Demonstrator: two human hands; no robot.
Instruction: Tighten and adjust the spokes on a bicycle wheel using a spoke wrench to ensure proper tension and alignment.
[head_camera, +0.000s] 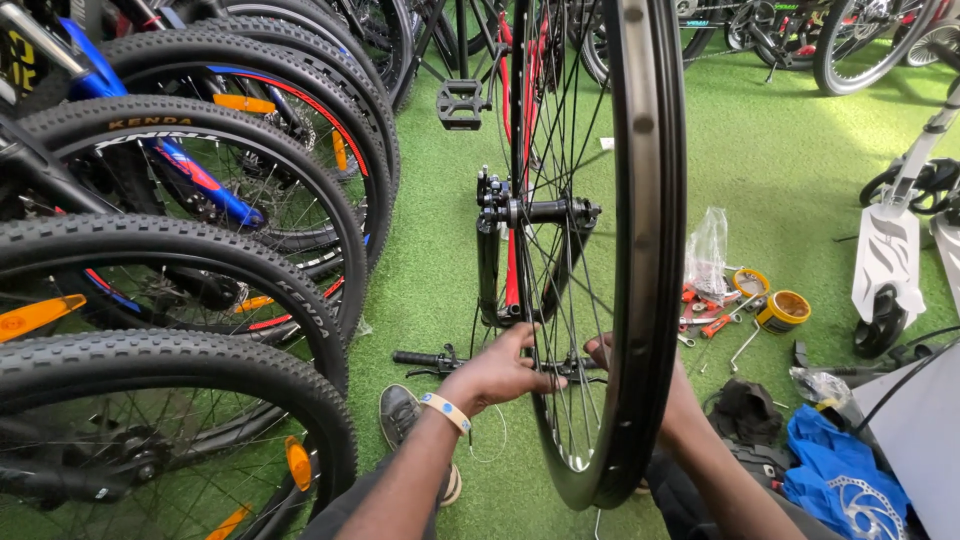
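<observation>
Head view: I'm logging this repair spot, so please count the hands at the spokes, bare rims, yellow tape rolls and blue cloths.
Hands at the spokes: 2, left hand and right hand
Bare rim: 1
Yellow tape rolls: 2
Blue cloth: 1
Total: 6

Both hands (497, 372) at bare wheel rim (650, 250)

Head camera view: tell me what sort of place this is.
Probably a bicycle repair shop. A row of bicycles stands on green turf, tools lie scattered on it, and the left hand and right hand work on a bare wheel.
</observation>
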